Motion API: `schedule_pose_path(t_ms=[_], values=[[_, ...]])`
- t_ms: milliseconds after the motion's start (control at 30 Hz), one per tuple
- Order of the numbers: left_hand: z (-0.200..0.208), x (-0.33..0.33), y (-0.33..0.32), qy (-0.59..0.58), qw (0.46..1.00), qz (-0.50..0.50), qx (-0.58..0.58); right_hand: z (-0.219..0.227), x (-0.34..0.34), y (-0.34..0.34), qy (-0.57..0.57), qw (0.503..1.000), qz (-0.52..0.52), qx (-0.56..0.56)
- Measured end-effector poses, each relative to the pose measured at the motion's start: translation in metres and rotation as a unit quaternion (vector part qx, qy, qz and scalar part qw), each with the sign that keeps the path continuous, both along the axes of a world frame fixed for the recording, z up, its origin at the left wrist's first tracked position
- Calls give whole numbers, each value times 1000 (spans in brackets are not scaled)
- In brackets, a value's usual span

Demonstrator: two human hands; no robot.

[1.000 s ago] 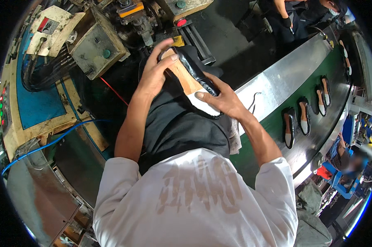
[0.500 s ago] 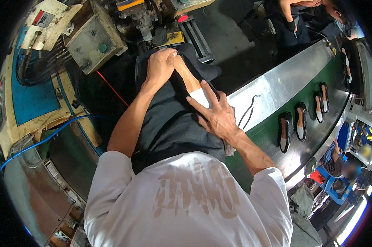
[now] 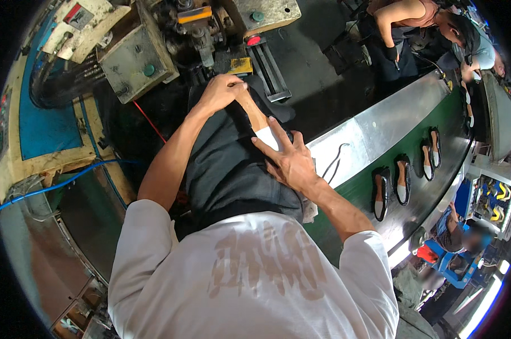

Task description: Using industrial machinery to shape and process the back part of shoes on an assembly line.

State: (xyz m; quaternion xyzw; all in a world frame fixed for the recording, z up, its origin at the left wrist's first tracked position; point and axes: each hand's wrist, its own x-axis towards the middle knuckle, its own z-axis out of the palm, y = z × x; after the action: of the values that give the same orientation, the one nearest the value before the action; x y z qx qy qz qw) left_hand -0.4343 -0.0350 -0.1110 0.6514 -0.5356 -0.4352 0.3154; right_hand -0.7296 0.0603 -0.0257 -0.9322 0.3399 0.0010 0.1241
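Note:
A black flat shoe (image 3: 257, 117) with a tan insole and a white forepart lining lies across my lap, on dark cloth, its heel end pointing away from me. My left hand (image 3: 222, 92) is closed at the heel end, thumb and fingers pinched together at the rim. Over the toe end rests my right hand (image 3: 292, 162), its fingers spread along the white lining and the shoe's right side, holding it. The right palm hides much of the toe.
Several similar shoes (image 3: 381, 195) stand on a green conveyor belt (image 3: 354, 198) to my right. A metal ledge (image 3: 379, 116) carries a thin black curved item (image 3: 335, 163). Ahead are a machine (image 3: 201, 39) and a control box (image 3: 134, 62); a blue hose (image 3: 69, 186) runs left. A co-worker (image 3: 402, 22) bends at upper right.
The whole view has shifted slightly, with the belt shoes now lower and further left. My left fingers have re-formed into a pinch at the heel. My right hand keeps its place on the shoe.

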Motion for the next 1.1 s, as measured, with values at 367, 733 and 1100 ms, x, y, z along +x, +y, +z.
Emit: schedule_pose_path(t_ms=[367,733,1100], values=[[-7,-9,38,453,884,117,15,32,-1,-9,-114,989,-68,72],[-101,42,-29,-293,935,143,-136,151,132,-131,-224,968,24,-114],[-106,76,-25,-167,972,36,-159,96,298,-240,-224,950,-14,-217]])
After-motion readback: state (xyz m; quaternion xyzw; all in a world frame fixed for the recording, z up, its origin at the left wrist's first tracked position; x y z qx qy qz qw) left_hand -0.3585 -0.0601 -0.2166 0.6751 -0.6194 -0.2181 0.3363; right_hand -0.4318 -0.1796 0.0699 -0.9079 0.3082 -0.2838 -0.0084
